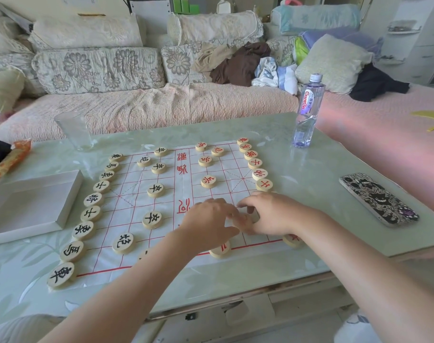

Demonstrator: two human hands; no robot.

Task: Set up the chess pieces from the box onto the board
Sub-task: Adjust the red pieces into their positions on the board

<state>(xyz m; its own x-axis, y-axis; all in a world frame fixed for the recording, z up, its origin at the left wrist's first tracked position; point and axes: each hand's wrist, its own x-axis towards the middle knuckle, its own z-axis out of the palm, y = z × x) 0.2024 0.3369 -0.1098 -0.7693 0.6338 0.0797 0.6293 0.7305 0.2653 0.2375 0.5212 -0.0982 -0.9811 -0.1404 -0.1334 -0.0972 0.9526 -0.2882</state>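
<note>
Both the left hand (206, 224) and right hand (273, 214) crowd the board (186, 184), fingers (245, 207) curled over hidden red pieces (208, 181), grip unclear; these light, stiff wooden discs likely slide easily, best pinched by their rims.

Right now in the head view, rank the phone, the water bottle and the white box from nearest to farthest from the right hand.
1. Phone: to the right of the right hand, near the table's right edge.
2. Water bottle: beyond the board's far right corner.
3. White box: far left, across the board.
</note>
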